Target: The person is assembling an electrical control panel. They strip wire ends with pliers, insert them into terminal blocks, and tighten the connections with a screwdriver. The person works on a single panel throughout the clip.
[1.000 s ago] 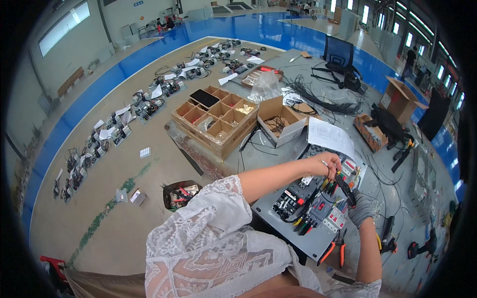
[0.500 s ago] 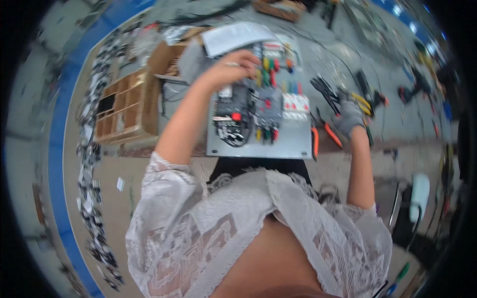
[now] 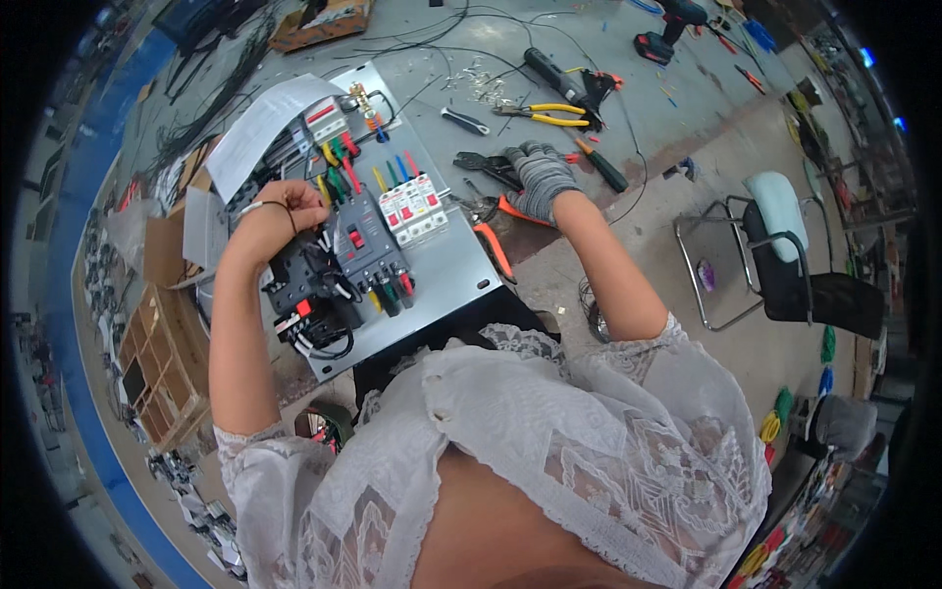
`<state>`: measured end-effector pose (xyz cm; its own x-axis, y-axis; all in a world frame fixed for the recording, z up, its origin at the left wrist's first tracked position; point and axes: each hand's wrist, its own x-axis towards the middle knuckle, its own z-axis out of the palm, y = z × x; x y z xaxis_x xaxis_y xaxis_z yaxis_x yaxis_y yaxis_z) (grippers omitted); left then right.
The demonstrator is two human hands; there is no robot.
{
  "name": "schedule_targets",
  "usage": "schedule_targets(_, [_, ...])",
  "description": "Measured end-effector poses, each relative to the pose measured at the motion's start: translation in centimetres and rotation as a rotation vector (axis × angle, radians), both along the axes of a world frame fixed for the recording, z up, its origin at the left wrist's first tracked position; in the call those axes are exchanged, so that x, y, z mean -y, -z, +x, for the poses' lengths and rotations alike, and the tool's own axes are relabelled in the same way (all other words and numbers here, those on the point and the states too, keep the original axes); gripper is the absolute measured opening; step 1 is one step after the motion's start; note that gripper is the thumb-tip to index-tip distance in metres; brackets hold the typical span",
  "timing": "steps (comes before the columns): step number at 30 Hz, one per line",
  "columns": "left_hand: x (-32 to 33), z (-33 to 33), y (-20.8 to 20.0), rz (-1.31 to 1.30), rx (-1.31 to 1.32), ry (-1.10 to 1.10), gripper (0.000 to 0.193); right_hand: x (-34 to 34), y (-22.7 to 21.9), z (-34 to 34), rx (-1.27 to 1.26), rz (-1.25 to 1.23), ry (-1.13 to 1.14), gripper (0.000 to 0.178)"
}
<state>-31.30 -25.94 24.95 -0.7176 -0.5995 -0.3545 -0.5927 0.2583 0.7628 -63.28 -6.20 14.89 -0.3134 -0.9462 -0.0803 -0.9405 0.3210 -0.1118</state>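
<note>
My left hand (image 3: 280, 218) is bare, its fingers pinched over the left side of an electrical panel plate (image 3: 432, 312). A thin black line, perhaps a wire, curves across it; anything in the pinch is hidden. Below sits a black contactor (image 3: 294, 280), beside a grey circuit breaker (image 3: 361, 243) with coloured leads. A row of white breakers (image 3: 412, 209) stands to the right. My right hand (image 3: 545, 182), in a grey striped glove, curls over black-handled pliers (image 3: 483, 169) and orange-handled cutters (image 3: 493, 250). Its fingertips are hidden, so I cannot tell which tool it grips.
Beyond the right hand lie yellow-handled pliers (image 3: 549, 113), a screwdriver (image 3: 603, 165) and a black cylindrical tool (image 3: 556, 77). A paper sheet (image 3: 260, 133) covers the panel's far left. A divided wooden box (image 3: 162, 368) stands left; a chair (image 3: 775, 245) is at right.
My view has turned, so the panel now appears tilted and further left. The left hand has come down from the upper leads to the contactor's far end. The right hand has shifted toward the black-handled pliers.
</note>
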Motion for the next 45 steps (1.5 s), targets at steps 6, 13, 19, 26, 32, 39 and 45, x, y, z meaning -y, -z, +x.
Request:
schedule_targets(6, [-0.6, 0.1, 0.4, 0.139, -0.14, -0.038, 0.005, 0.6, -3.4, -2.6, 0.298, -0.046, -0.081, 0.061])
schedule_targets(13, [-0.2, 0.8, 0.6, 0.189, -0.197, -0.08, 0.004, 12.9, 1.5, -6.4, 0.156, -0.312, 0.003, 0.024])
schedule_targets(19, [0.7, 0.0, 2.7, -0.057, -0.188, 0.0, 0.008, 17.3, 13.0, -12.3, 0.619, -0.367, 0.051, 0.02])
schedule_targets(26, [0.4, -0.6, 2.4, -0.058, -0.22, 0.046, 0.01, 19.8, 9.8, -13.0, -0.004, 0.013, 0.084, 0.024])
schedule_targets(32, [0.6, -1.2, 1.8, -0.049, -0.251, 0.077, 0.011, 23.4, 10.4, -12.6, -0.325, 0.307, 0.053, 0.023])
schedule_targets(39, [0.7, -1.0, 1.8, -0.02, -0.243, 0.063, 0.012, 22.3, 8.4, -11.5, -0.244, 0.286, 0.057, 0.029])
schedule_targets(45, [0.6, -1.1, 2.3, 0.002, -0.277, 0.052, 0.006, 19.1, 8.1, -13.9, -0.043, 0.031, 0.092, 0.011])
